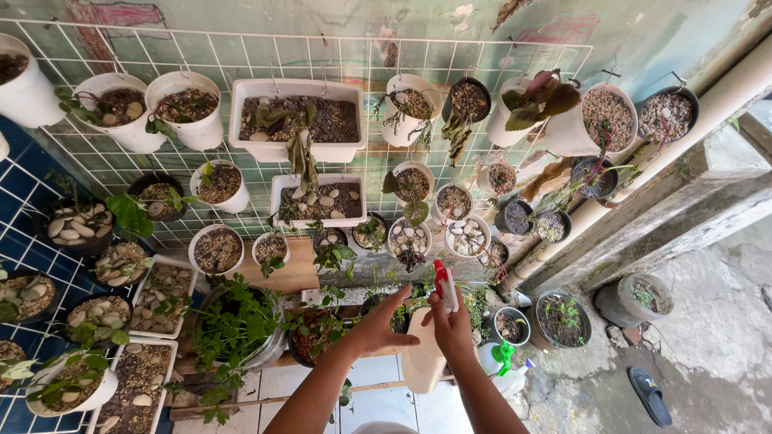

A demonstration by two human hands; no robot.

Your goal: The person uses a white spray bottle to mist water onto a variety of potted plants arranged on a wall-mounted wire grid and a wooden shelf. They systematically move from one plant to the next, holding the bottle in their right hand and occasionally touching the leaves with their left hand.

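My right hand (452, 325) grips a cream spray bottle (425, 366) with a red and white trigger nozzle (445, 285), pointed toward the plants. My left hand (379, 323) is spread open just left of the bottle, holding nothing, hovering over small potted plants (322, 329) on a low shelf. Both forearms reach in from the bottom edge.
A white wire grid (121, 173) on a green wall holds many white and black pots with pebbles, and two rectangular planters (297, 120). A leafy green plant (235, 325) stands lower left. Another spray bottle with a green trigger (507, 366) and a black sandal (650, 395) lie on the ground at right.
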